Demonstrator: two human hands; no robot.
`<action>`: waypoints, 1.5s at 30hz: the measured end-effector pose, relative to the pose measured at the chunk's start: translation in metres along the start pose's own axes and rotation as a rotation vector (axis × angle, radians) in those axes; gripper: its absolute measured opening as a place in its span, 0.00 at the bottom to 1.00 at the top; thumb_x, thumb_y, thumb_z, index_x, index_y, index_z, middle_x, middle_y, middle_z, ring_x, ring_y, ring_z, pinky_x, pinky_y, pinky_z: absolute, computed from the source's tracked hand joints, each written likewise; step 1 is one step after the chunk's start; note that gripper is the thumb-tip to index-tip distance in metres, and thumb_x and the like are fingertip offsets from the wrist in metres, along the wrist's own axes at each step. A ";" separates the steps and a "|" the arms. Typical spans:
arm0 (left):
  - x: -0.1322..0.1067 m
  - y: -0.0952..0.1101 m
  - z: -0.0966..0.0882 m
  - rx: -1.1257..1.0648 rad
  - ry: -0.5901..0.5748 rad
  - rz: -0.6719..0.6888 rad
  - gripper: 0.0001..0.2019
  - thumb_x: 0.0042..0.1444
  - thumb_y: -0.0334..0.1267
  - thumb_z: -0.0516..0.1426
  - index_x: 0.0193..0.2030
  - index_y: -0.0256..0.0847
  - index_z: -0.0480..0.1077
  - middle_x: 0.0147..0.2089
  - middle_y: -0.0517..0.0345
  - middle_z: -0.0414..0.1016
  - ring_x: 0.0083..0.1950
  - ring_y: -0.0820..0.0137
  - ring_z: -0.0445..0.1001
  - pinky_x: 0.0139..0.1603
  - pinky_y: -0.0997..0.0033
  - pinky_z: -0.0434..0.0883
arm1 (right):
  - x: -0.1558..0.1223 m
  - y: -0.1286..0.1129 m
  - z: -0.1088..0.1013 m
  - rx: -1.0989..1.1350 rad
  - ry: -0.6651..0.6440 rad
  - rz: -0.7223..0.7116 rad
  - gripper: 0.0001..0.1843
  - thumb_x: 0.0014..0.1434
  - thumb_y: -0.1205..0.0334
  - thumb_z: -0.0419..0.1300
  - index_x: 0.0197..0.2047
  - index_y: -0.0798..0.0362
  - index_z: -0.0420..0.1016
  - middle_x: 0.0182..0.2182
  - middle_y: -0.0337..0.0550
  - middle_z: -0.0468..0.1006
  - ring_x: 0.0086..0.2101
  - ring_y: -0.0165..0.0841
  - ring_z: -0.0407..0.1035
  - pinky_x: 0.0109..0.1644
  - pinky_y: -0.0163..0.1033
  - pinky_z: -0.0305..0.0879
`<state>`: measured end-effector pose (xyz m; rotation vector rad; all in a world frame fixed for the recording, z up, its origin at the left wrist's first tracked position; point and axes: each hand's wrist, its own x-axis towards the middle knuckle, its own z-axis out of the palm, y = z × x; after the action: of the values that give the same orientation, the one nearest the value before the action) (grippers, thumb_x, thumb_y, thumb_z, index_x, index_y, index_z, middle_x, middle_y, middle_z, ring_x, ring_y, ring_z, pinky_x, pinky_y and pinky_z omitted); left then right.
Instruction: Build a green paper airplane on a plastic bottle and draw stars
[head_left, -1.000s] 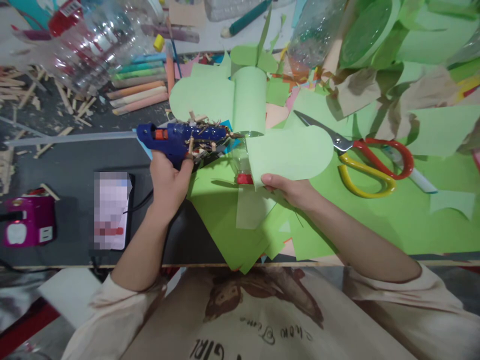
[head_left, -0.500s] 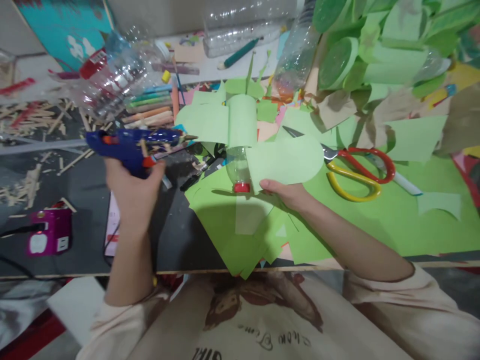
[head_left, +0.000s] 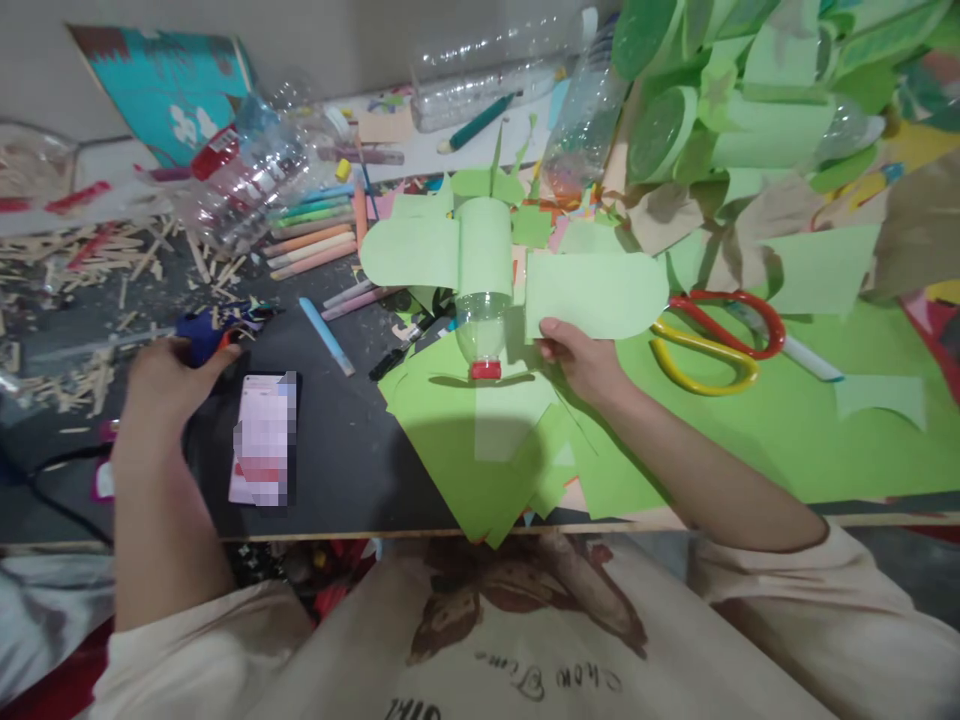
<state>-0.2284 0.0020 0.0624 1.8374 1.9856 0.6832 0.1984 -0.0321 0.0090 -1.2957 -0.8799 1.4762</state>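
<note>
At the left of the table, my left hand (head_left: pixel 166 385) is closed around a blue hot glue gun (head_left: pixel 201 338), its nozzle pointing away to the right among wooden sticks. My right hand (head_left: pixel 581 355) pinches the lower left corner of a pale green paper piece (head_left: pixel 604 292) with a rounded right end. Left of this piece lies a plastic bottle (head_left: pixel 481 320) with a red cap, wrapped in pale green paper. A similar rounded paper piece (head_left: pixel 412 252) sticks out from the bottle's left side. The two pieces on either side do not look alike in attachment: a gap separates mine from the bottle.
Scissors (head_left: pixel 720 350) with red and yellow handles lie right of my right hand. A phone (head_left: pixel 261 440) rests near the front edge. Markers (head_left: pixel 319 235), loose wooden sticks (head_left: pixel 82 280), clear bottles (head_left: pixel 495 75) and green paper crafts (head_left: pixel 772 125) crowd the back.
My left hand has moved left and down with the glue gun, uncovering the phone and a blue marker. The paper in my right hand has shifted right and levelled, away from the bottle.
</note>
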 end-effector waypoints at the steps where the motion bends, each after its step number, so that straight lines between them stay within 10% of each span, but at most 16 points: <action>1: -0.001 0.009 0.000 0.129 0.171 -0.077 0.24 0.41 0.60 0.63 0.21 0.49 0.53 0.23 0.55 0.68 0.59 0.36 0.72 0.55 0.31 0.59 | 0.000 -0.001 0.000 -0.002 0.002 0.005 0.21 0.47 0.44 0.67 0.18 0.48 0.64 0.17 0.34 0.64 0.22 0.29 0.60 0.34 0.40 0.66; 2: -0.003 0.020 0.002 0.199 0.297 -0.093 0.25 0.41 0.62 0.61 0.22 0.49 0.52 0.27 0.53 0.70 0.60 0.34 0.70 0.57 0.27 0.56 | 0.000 -0.001 0.000 -0.001 0.006 0.011 0.21 0.47 0.44 0.67 0.18 0.48 0.65 0.17 0.34 0.65 0.23 0.29 0.61 0.34 0.40 0.66; 6: -0.014 0.078 0.032 0.030 0.197 -0.014 0.16 0.53 0.55 0.58 0.36 0.43 0.68 0.40 0.53 0.75 0.54 0.46 0.76 0.50 0.39 0.66 | 0.003 0.006 -0.001 0.040 0.062 0.000 0.21 0.46 0.42 0.69 0.22 0.48 0.68 0.21 0.35 0.68 0.26 0.32 0.66 0.39 0.43 0.71; 13: -0.031 0.152 0.125 -0.410 -0.295 0.234 0.21 0.64 0.55 0.53 0.55 0.44 0.69 0.58 0.44 0.74 0.54 0.59 0.78 0.45 0.61 0.78 | 0.010 0.010 0.000 0.166 0.180 -0.041 0.18 0.41 0.46 0.73 0.30 0.47 0.77 0.40 0.42 0.82 0.48 0.41 0.74 0.63 0.51 0.69; 20: -0.041 0.149 0.144 -0.446 -0.316 0.285 0.30 0.67 0.59 0.49 0.71 0.49 0.58 0.58 0.47 0.78 0.51 0.60 0.82 0.51 0.60 0.78 | 0.004 0.002 0.005 0.135 -0.049 -0.072 0.21 0.46 0.43 0.69 0.39 0.47 0.81 0.44 0.43 0.84 0.58 0.43 0.71 0.70 0.53 0.62; 32: -0.075 0.133 0.139 -0.412 -0.267 0.257 0.30 0.65 0.56 0.55 0.67 0.40 0.64 0.31 0.58 0.82 0.33 0.70 0.81 0.34 0.76 0.78 | -0.023 0.010 0.004 0.071 0.032 0.110 0.19 0.46 0.43 0.72 0.35 0.47 0.82 0.43 0.43 0.85 0.53 0.48 0.74 0.70 0.61 0.60; 45: -0.079 0.129 0.147 -0.354 -0.274 0.314 0.38 0.62 0.66 0.53 0.67 0.39 0.55 0.28 0.63 0.74 0.29 0.70 0.79 0.30 0.72 0.78 | -0.014 0.019 -0.001 -0.009 0.110 0.056 0.16 0.49 0.48 0.70 0.38 0.48 0.79 0.41 0.44 0.83 0.54 0.45 0.73 0.66 0.57 0.66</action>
<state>-0.0322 -0.0547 0.0095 1.9140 1.3236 0.7656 0.1951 -0.0514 -0.0051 -1.4049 -0.7853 1.4314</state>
